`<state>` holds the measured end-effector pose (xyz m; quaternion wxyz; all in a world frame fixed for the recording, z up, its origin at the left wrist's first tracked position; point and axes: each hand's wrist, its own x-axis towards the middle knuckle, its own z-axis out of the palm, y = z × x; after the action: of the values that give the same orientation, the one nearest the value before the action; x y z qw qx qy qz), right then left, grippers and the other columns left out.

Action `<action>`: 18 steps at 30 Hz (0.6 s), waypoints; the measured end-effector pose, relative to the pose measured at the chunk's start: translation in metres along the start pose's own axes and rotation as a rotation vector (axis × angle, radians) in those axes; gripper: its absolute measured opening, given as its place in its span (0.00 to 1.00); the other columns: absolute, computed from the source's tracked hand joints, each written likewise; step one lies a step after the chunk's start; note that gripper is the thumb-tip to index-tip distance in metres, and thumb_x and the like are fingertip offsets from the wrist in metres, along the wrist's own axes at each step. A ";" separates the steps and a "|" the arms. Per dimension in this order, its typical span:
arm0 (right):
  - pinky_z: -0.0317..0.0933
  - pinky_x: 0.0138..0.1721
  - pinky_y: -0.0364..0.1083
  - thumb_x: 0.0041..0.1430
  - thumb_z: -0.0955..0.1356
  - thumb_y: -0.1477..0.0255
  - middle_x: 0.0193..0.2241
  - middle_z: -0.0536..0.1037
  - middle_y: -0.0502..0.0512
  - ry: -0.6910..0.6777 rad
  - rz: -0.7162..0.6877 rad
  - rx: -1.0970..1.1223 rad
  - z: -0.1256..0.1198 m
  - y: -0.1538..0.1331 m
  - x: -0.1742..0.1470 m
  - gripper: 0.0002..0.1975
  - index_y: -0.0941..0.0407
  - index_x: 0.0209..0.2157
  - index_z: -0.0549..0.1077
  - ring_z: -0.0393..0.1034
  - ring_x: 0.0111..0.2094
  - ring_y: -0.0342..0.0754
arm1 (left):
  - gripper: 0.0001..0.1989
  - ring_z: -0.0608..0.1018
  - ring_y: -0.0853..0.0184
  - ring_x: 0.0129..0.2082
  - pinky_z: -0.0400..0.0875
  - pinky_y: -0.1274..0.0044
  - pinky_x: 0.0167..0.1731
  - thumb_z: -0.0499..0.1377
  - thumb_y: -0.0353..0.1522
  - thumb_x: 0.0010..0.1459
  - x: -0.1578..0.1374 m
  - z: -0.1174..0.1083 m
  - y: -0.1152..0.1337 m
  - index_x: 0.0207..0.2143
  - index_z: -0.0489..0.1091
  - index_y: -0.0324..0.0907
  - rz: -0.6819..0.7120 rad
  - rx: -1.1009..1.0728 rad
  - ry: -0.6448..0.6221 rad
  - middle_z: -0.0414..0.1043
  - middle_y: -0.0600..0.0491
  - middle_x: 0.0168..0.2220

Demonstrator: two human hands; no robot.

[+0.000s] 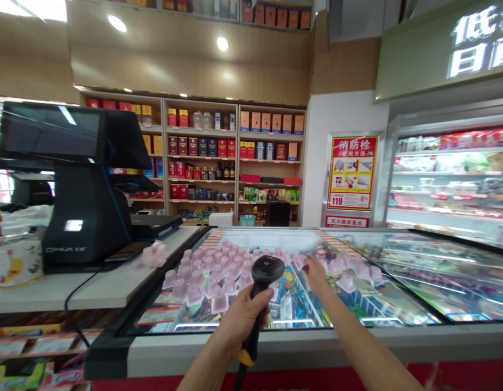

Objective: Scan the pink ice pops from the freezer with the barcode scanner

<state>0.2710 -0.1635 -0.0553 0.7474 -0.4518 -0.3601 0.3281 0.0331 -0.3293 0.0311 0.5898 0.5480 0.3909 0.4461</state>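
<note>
My left hand (247, 315) is wrapped round the handle of a black barcode scanner (268, 269) with a yellow patch near its base. The scanner stands upright in front of the freezer, its head over the glass. Many small pink cups (230, 269), wide rims down, cover the left part of the glass lid. Farther right, my right hand (315, 274) reaches over the lid with fingers closed at a tilted pink cup (299, 261). More pink cups (349, 269) lie in a looser group to the right of that hand. Its fingertips are partly hidden.
The chest freezer (316, 343) has a glass lid over packaged goods. At left, a counter (108, 288) bears a black checkout terminal (84, 201), a paper tub (18, 263) and a blurred pink bundle (153, 255). A black cable (68, 304) hangs off the counter. Shelves (202, 146) stand behind.
</note>
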 end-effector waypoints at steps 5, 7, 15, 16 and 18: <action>0.57 0.39 0.48 0.39 0.61 0.74 0.30 0.74 0.57 0.012 -0.446 -0.809 -0.041 0.008 0.000 0.13 0.58 0.30 0.70 0.66 0.34 0.50 | 0.14 0.63 0.77 0.13 0.57 0.83 0.15 0.57 0.41 0.42 0.012 -0.001 -0.004 0.22 0.58 0.40 -0.020 -0.013 0.028 0.59 0.61 0.14; 0.57 0.40 0.48 0.40 0.60 0.74 0.31 0.74 0.58 -0.006 -0.503 -0.979 -0.051 0.013 0.001 0.13 0.59 0.30 0.70 0.66 0.35 0.50 | 0.14 0.63 0.77 0.13 0.58 0.82 0.15 0.57 0.41 0.42 0.017 -0.003 -0.007 0.23 0.58 0.40 -0.029 -0.018 0.042 0.60 0.61 0.15; 0.55 0.41 0.49 0.43 0.59 0.76 0.32 0.73 0.60 0.033 -0.577 -1.185 -0.073 0.026 0.027 0.13 0.60 0.32 0.69 0.65 0.36 0.51 | 0.14 0.64 0.76 0.14 0.58 0.82 0.17 0.56 0.42 0.43 0.032 -0.016 -0.020 0.23 0.59 0.40 -0.028 -0.018 0.055 0.60 0.60 0.16; 0.54 0.41 0.49 0.44 0.59 0.76 0.32 0.72 0.60 0.044 -0.571 -1.186 -0.076 0.025 0.031 0.13 0.60 0.32 0.69 0.65 0.36 0.51 | 0.14 0.64 0.76 0.15 0.58 0.82 0.17 0.56 0.42 0.43 0.033 -0.018 -0.021 0.23 0.59 0.40 -0.021 -0.017 0.052 0.61 0.60 0.16; 0.53 0.42 0.51 0.43 0.60 0.77 0.33 0.72 0.61 0.079 -0.562 -1.172 -0.079 0.021 0.034 0.12 0.61 0.32 0.69 0.63 0.38 0.52 | 0.15 0.65 0.76 0.15 0.58 0.82 0.17 0.55 0.43 0.43 0.035 -0.022 -0.021 0.23 0.59 0.40 -0.017 -0.011 0.051 0.61 0.60 0.16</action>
<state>0.3512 -0.1626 -0.0922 0.4471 -0.6849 -0.5562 -0.1476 0.0245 -0.2892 0.0092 0.5864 0.5298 0.4081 0.4570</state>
